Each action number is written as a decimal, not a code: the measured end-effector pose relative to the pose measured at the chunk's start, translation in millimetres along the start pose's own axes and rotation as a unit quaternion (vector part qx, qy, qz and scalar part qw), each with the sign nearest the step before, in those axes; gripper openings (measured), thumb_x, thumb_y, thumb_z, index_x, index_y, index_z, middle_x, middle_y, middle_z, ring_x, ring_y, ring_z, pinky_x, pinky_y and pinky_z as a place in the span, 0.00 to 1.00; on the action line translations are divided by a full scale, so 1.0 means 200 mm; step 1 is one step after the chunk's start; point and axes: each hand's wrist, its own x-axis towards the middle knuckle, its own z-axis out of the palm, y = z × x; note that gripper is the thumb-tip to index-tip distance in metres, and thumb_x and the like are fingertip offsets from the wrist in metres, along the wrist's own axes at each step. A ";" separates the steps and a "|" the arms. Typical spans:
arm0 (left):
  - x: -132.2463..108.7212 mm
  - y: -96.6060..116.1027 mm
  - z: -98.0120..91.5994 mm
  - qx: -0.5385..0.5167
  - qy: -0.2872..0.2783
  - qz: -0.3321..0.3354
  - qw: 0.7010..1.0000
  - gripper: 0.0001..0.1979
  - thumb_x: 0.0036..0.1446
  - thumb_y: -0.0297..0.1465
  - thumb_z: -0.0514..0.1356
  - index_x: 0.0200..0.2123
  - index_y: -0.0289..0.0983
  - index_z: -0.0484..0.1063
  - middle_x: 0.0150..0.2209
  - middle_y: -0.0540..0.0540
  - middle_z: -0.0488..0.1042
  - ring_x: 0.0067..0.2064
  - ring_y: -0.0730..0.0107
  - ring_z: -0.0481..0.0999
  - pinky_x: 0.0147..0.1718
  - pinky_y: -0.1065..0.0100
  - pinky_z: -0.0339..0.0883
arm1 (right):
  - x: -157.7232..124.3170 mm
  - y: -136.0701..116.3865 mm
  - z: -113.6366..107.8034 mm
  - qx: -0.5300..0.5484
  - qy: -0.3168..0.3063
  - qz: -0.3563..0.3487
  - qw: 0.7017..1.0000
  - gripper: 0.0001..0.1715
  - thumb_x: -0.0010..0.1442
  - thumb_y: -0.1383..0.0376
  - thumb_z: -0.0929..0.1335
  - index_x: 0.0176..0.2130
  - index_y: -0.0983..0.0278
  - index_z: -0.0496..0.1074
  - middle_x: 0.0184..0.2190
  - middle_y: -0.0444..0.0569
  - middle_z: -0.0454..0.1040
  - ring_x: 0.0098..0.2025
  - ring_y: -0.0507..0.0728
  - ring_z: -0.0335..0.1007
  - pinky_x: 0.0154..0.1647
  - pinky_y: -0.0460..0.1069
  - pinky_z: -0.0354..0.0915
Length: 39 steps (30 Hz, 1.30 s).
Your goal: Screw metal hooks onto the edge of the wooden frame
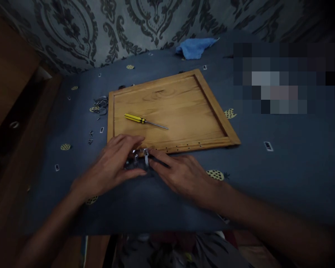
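Note:
A framed wooden panel (173,108) lies flat on a blue patterned cloth. At its near edge, by the left corner, both my hands meet over a small metal hinge-like fitting (141,157). My left hand (114,167) curls its fingers round the fitting from the left. From the right, my right hand (181,175) pinches the same fitting with its fingertips. A yellow-handled screwdriver (145,121) rests loose on the panel, just beyond my hands. A row of small holes runs along the panel's near rail.
A pile of metal hooks and loose screws (99,106) lies left of the panel. A blue rag (195,46) sits at the far edge by the patterned wall. Wooden furniture (8,74) stands at the left. A blurred patch covers the upper right.

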 end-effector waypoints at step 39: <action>-0.01 0.01 0.17 -0.104 0.066 -0.107 0.987 0.38 0.55 0.32 0.73 0.62 0.44 0.57 0.52 0.44 0.80 0.58 0.51 0.77 0.57 0.51 0.70 | 0.00 0.08 0.01 0.159 0.169 0.039 0.972 0.16 0.69 0.72 0.65 0.52 0.65 0.79 0.55 0.56 0.81 0.48 0.59 0.83 0.46 0.51 0.79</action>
